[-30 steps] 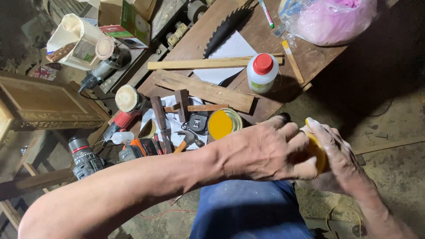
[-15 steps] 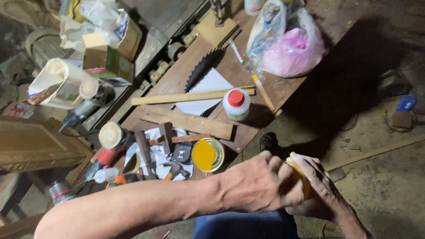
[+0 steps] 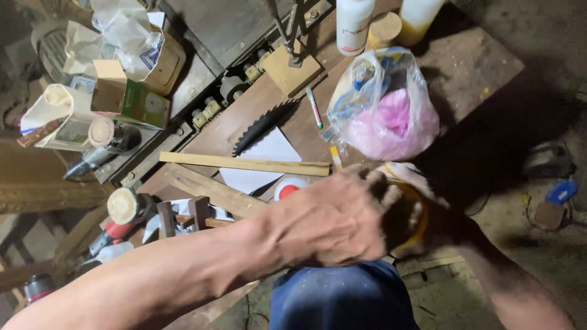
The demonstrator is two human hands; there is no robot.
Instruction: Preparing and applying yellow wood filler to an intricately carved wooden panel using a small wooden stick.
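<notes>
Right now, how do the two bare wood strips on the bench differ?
The thin pale wood strip is slimmer and lighter in colour; the wider brown wood strip is broader and darker. The thin pale wood strip lies nearly level across the white paper sheet; the wider brown wood strip runs diagonally. Both lie flat.

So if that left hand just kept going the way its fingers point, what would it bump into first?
The left hand points rightward, and its fingers already wrap a yellow round object that the right hand holds from the other side. That object comes first; depth beyond it is unclear.
</notes>
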